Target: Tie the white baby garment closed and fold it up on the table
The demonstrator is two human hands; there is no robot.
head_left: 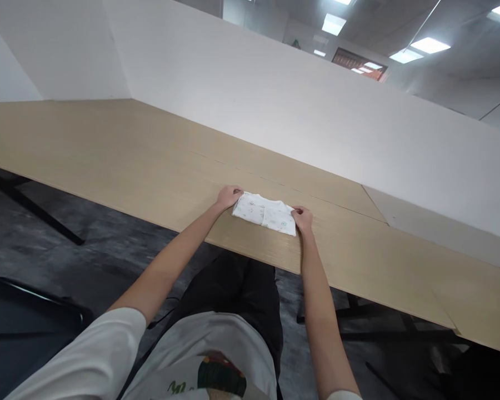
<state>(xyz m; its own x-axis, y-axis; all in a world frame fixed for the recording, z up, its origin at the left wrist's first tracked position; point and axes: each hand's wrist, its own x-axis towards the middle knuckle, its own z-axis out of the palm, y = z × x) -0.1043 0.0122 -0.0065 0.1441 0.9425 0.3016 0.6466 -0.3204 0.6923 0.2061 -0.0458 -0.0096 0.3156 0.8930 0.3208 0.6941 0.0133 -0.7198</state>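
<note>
A small white baby shirt (264,213) with a fine scattered print lies folded into a wide strip on the wooden table. A shallow neckline curve shows along its far edge, and a crease or seam runs down its middle. My left hand (230,196) is closed at the far left corner, fingers and thumb pinching the fabric. At the far right corner, my right hand (303,219) pinches the cloth in the same way. The shirt appears to rest on the tabletop between both hands, and the fingertips are partly hidden.
The pale wooden table (120,150) runs across the view, its near edge just in front of my body. A white partition (241,83) rises behind it. A black chair (25,339) stands at lower left, and dark table legs (33,205) are below the table.
</note>
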